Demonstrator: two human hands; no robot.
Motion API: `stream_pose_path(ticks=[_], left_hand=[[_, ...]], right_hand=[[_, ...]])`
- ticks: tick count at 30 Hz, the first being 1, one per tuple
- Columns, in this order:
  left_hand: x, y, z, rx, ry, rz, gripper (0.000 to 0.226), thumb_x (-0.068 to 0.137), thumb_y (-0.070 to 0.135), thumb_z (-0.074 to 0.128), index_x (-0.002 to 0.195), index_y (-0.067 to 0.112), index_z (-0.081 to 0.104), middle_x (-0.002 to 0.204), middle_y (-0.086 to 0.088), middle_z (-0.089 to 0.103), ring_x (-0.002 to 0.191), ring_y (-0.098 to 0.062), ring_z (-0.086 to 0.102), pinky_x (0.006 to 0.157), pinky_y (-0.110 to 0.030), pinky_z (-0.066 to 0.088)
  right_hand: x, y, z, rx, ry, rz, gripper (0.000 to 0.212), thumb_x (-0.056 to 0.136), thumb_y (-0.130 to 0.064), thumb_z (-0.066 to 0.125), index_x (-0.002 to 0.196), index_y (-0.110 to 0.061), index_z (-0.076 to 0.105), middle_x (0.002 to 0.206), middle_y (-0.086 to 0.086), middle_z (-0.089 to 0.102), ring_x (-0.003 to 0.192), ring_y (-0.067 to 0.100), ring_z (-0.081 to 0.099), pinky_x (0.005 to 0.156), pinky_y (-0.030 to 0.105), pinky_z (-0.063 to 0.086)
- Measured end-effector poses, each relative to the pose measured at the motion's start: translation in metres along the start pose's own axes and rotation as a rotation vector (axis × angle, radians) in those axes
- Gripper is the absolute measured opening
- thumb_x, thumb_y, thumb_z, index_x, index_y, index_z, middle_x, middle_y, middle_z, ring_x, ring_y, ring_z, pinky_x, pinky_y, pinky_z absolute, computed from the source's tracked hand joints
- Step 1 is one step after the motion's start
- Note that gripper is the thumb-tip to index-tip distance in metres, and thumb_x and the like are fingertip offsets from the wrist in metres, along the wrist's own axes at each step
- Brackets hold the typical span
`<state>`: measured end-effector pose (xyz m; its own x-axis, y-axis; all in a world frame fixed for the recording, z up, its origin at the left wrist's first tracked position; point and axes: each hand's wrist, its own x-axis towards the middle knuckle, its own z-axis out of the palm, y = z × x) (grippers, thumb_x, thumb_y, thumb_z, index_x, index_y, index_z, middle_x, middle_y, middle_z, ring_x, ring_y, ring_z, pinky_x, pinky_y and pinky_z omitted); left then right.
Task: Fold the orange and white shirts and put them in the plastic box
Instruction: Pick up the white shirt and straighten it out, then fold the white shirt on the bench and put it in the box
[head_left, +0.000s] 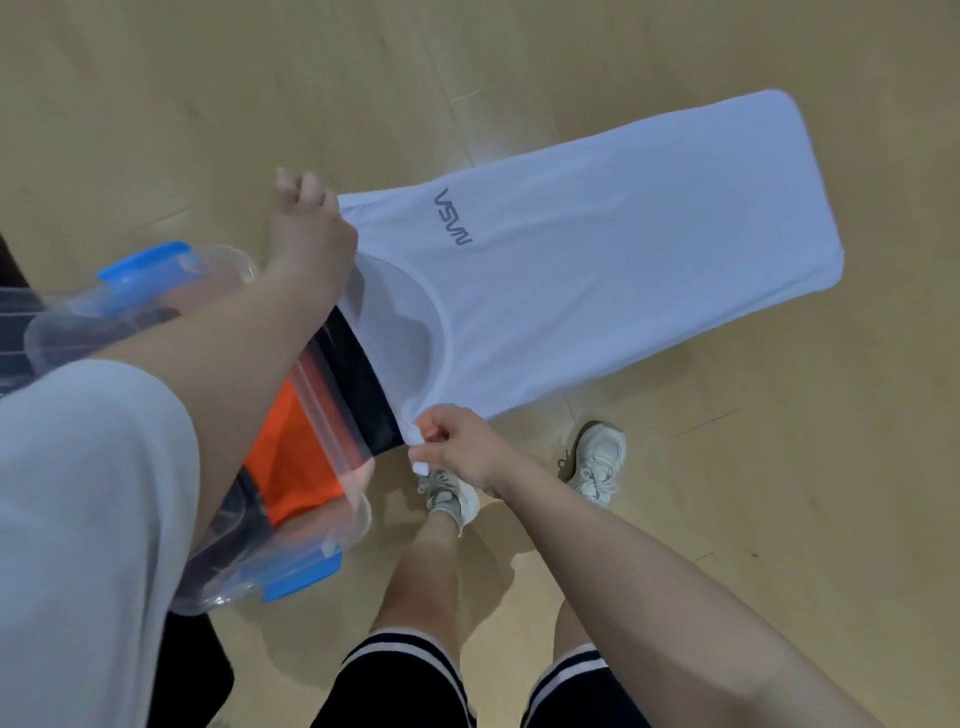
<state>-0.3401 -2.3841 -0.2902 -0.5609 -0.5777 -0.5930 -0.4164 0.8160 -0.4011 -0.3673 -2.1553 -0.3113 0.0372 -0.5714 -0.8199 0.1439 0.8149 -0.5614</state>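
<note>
I hold the white shirt (613, 260) by its shoulders, stretched out in the air over the wooden floor, sleeves folded in, grey lettering facing me. My left hand (306, 234) pinches the far shoulder at the collar. My right hand (452, 447) pinches the near shoulder corner. The clear plastic box (332, 499) with blue latches sits at the left under my left arm. The orange shirt (296, 457) lies folded inside it, a black band of cloth at its far end. My left forearm and sleeve hide much of the box.
My two legs and white sneakers (597, 462) stand on the light wooden floor (779, 519) just below the shirt. A dark surface (192, 670) lies under the box at the lower left.
</note>
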Motion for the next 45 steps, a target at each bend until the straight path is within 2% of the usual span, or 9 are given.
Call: stream_pose_path(ticks=[4, 9, 17, 22, 25, 28, 33, 37, 45], left_hand=[[-0.018, 0.017, 0.004, 0.095, -0.051, -0.083, 0.041, 0.094, 0.016, 0.036, 0.134, 0.007, 0.042, 0.146, -0.017, 0.03, 0.14, -0.034, 0.015, 0.113, -0.046, 0.016], [-0.046, 0.075, -0.004, -0.257, -0.036, 0.035, 0.023, 0.089, 0.008, 0.041, 0.109, 0.004, 0.051, 0.114, -0.014, 0.053, 0.108, -0.032, 0.049, 0.084, -0.038, 0.039], [-0.086, 0.209, -0.008, -1.309, -0.305, -0.291, 0.03, 0.093, 0.019, 0.044, 0.116, 0.005, 0.057, 0.112, -0.015, 0.061, 0.107, -0.032, 0.055, 0.089, -0.035, 0.042], [-0.078, 0.298, -0.017, -2.119, -0.325, -0.846, 0.034, 0.095, 0.017, 0.042, 0.123, -0.002, 0.047, 0.072, -0.002, 0.047, 0.061, -0.014, 0.047, 0.048, -0.024, 0.034], [-0.059, 0.334, -0.025, -2.532, -0.254, -1.08, 0.026, 0.098, 0.02, 0.039, 0.119, 0.006, 0.047, 0.095, -0.005, 0.047, 0.078, -0.015, 0.051, 0.059, -0.024, 0.038], [-0.04, 0.355, -0.02, -2.804, -0.09, -1.205, 0.041, 0.098, 0.013, 0.038, 0.138, 0.015, 0.031, 0.113, -0.002, 0.046, 0.107, -0.016, 0.048, 0.095, -0.036, 0.038], [-0.014, 0.367, 0.008, -2.912, 0.113, -1.318, 0.049, 0.09, 0.001, 0.038, 0.137, 0.013, 0.03, 0.121, -0.01, 0.053, 0.123, -0.02, 0.046, 0.112, -0.039, 0.026], [-0.016, 0.37, 0.021, -2.957, 0.05, -1.065, 0.016, 0.089, 0.009, 0.043, 0.079, 0.018, 0.051, 0.088, 0.002, 0.054, 0.107, -0.015, 0.051, 0.107, -0.033, 0.027], [-0.042, 0.382, 0.023, -3.033, 0.139, -1.017, 0.012, 0.096, 0.021, 0.044, 0.104, 0.017, 0.052, 0.093, 0.0, 0.062, 0.089, -0.015, 0.061, 0.086, -0.031, 0.047]], right_hand=[[-0.012, 0.004, -0.01, 0.031, -0.024, 0.004, 0.034, 0.09, 0.003, 0.049, 0.123, -0.005, 0.055, 0.119, 0.013, 0.058, 0.099, 0.011, 0.051, 0.084, 0.009, 0.044], [-0.044, 0.034, -0.072, 0.034, 0.265, 0.083, 0.022, 0.091, 0.002, 0.044, 0.106, -0.002, 0.059, 0.094, 0.008, 0.057, 0.068, 0.007, 0.051, 0.057, 0.009, 0.04], [-0.098, 0.09, -0.201, 0.037, 0.31, 0.19, 0.021, 0.092, -0.004, 0.044, 0.078, -0.017, 0.053, 0.076, 0.003, 0.057, 0.064, 0.014, 0.052, 0.057, 0.022, 0.036], [-0.097, 0.105, -0.27, 0.089, 0.304, 0.19, 0.013, 0.097, -0.013, 0.041, 0.096, -0.013, 0.054, 0.093, 0.006, 0.059, 0.072, 0.013, 0.054, 0.067, 0.023, 0.042], [-0.072, 0.112, -0.298, 0.164, 0.363, 0.18, 0.02, 0.099, -0.017, 0.038, 0.112, -0.013, 0.052, 0.106, 0.006, 0.057, 0.082, 0.014, 0.055, 0.079, 0.028, 0.048], [-0.038, 0.12, -0.311, 0.381, 0.383, 0.193, 0.025, 0.099, -0.021, 0.038, 0.12, -0.012, 0.049, 0.113, 0.004, 0.054, 0.099, 0.018, 0.055, 0.092, 0.033, 0.046], [0.013, 0.127, -0.31, 0.834, 0.331, 0.203, 0.022, 0.095, -0.021, 0.047, 0.074, -0.012, 0.051, 0.086, 0.004, 0.049, 0.086, 0.018, 0.053, 0.078, 0.026, 0.046], [0.023, 0.134, -0.304, 1.121, 0.267, 0.13, 0.027, 0.094, -0.015, 0.041, 0.068, -0.012, 0.046, 0.087, 0.007, 0.05, 0.092, 0.02, 0.052, 0.097, 0.029, 0.04], [0.005, 0.139, -0.302, 1.126, 0.276, 0.092, 0.013, 0.093, -0.013, 0.053, 0.082, -0.01, 0.059, 0.074, 0.002, 0.069, 0.085, 0.017, 0.063, 0.089, 0.028, 0.049]])
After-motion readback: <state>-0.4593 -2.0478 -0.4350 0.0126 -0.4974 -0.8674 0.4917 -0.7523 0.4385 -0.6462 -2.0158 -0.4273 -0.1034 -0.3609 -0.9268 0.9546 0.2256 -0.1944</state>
